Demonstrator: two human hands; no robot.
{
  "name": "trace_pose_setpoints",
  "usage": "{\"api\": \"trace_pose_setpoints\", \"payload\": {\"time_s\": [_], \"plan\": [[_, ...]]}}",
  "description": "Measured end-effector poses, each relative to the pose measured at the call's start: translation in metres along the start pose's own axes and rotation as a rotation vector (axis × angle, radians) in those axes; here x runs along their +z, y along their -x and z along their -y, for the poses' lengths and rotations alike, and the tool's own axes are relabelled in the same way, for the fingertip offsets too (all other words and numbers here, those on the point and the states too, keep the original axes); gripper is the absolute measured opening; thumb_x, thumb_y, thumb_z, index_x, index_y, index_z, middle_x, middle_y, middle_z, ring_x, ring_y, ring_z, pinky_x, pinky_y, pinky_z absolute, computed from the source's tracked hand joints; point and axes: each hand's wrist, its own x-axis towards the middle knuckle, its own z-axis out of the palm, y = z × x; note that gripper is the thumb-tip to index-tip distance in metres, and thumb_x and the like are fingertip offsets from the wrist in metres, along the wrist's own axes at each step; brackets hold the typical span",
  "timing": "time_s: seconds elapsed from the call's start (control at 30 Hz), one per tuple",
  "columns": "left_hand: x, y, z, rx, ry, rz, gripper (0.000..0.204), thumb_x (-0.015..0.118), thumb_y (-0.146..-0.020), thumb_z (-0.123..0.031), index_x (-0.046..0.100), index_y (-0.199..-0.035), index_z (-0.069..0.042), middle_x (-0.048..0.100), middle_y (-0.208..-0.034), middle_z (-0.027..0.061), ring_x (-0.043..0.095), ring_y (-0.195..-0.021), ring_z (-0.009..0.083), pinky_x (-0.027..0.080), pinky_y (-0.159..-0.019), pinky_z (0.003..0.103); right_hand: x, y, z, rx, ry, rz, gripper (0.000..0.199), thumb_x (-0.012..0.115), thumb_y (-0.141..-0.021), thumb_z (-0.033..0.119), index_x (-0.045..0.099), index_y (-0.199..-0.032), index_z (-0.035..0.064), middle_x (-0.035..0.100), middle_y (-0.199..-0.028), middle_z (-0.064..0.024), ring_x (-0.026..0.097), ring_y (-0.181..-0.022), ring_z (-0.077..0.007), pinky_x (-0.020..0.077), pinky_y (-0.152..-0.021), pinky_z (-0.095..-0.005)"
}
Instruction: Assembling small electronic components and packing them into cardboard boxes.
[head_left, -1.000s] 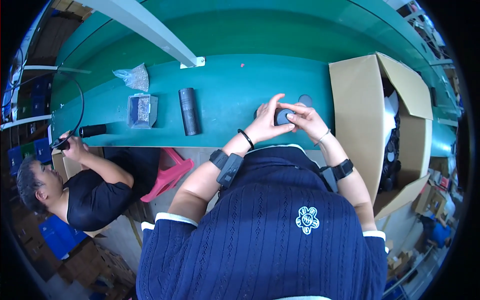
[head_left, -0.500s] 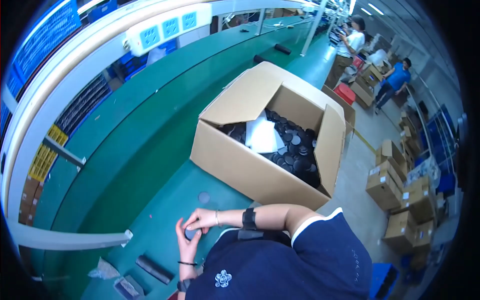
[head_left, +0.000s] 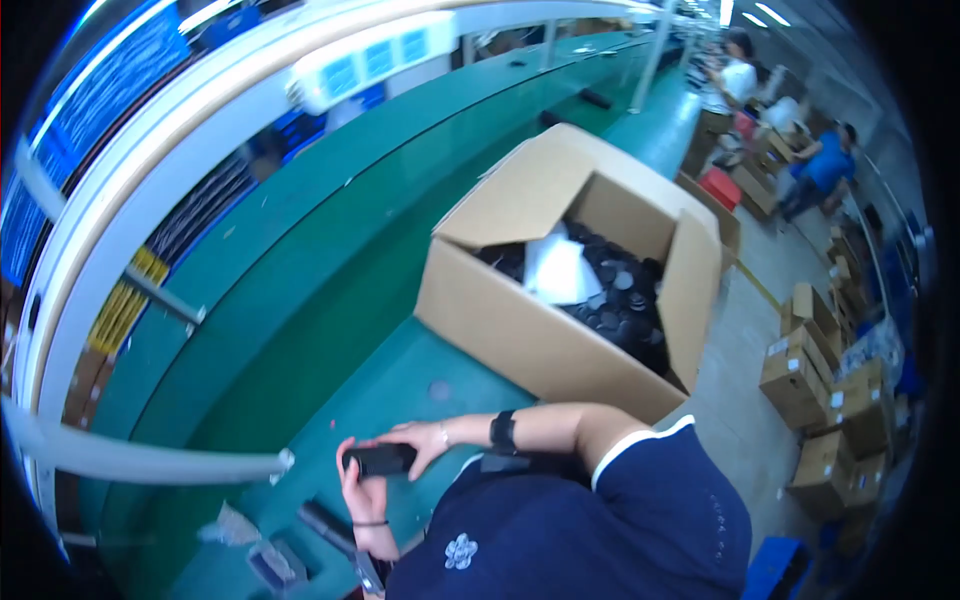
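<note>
Between my two hands lies a short black cylinder (head_left: 385,460), held sideways low over the green bench. My left hand (head_left: 364,495) grips its left end, fingers bent round it. At the other end my right hand (head_left: 428,438) closes on it, thumb below and fingers along the top. Whether it is one solid piece or a stack of discs I cannot tell. A single dark disc (head_left: 440,390) rests on the bench just beyond my right hand. Near my left wrist lies a longer black cylinder (head_left: 325,524), beside a small grey block (head_left: 277,566) and crumpled clear plastic (head_left: 232,525).
Ahead stands an open cardboard box (head_left: 535,345) with many black discs (head_left: 625,285) and white sheets (head_left: 558,270) inside. A grey metal bar (head_left: 150,450) juts in at the left. Further cartons (head_left: 795,380) sit on the floor at right; two people are in the background.
The round end seen between my fingers has turned, so the black cylinder now shows its side. My right hand has shifted to its right end. The whole view has swung slightly left.
</note>
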Motion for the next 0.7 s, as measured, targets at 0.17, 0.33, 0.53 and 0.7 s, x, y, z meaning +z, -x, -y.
{"api": "trace_pose_setpoints", "payload": {"time_s": [0.17, 0.33, 0.53, 0.7], "plan": [[-0.023, -0.013, -0.007, -0.023, 0.014, -0.382, 0.046, 0.045, -0.094, -0.037, 0.047, -0.131, -0.010, 0.050, -0.122, 0.0122, 0.046, -0.114, 0.0236, 0.033, -0.101, 0.039, -0.016, -0.010, -0.020, -0.099, -0.076, -0.122, 0.086, 0.080, -0.060, 0.026, 0.036, -0.131, 0.0016, 0.045, -0.123, -0.0163, 0.047, -0.113, -0.0281, 0.0391, -0.097, -0.0378], [-0.108, 0.033, -0.045, 0.361, -1.474, -0.871, 0.057, 0.066, -0.082, -0.029, 0.044, -0.129, -0.005, 0.050, -0.116, 0.0174, 0.041, -0.115, 0.0313, 0.033, -0.098, 0.043, -0.114, -0.076, -0.057, 0.305, 0.251, -0.662, 0.071, 0.078, -0.063, 0.026, 0.041, -0.117, 0.0012, 0.059, -0.103, -0.0226, 0.060, -0.095, -0.0357, 0.0484, -0.081, -0.0413], [-0.133, 0.040, -0.046, -0.138, -1.792, -1.136, 0.098, 0.077, -0.066, -0.048, 0.028, -0.138, -0.003, 0.038, -0.128, 0.0269, 0.041, -0.116, 0.0435, 0.039, -0.095, 0.047, -0.198, -0.110, -0.142, 0.806, 0.304, -0.832, 0.074, 0.075, -0.074, 0.027, 0.029, -0.131, 0.0139, 0.049, -0.120, -0.0252, 0.054, -0.107, -0.0426, 0.0456, -0.091, -0.0471], [-0.180, 0.046, -0.050, -0.202, -1.618, -1.024, 0.096, 0.081, -0.064, -0.032, 0.029, -0.138, -0.001, 0.048, -0.126, 0.0250, 0.053, -0.111, 0.0371, 0.045, -0.092, 0.042, -0.198, -0.118, -0.163, 0.751, 0.794, -0.819, 0.063, 0.073, -0.075, 0.023, 0.040, -0.129, 0.0205, 0.050, -0.121, -0.0235, 0.051, -0.111, -0.0444, 0.0419, -0.094, -0.0509]]}}
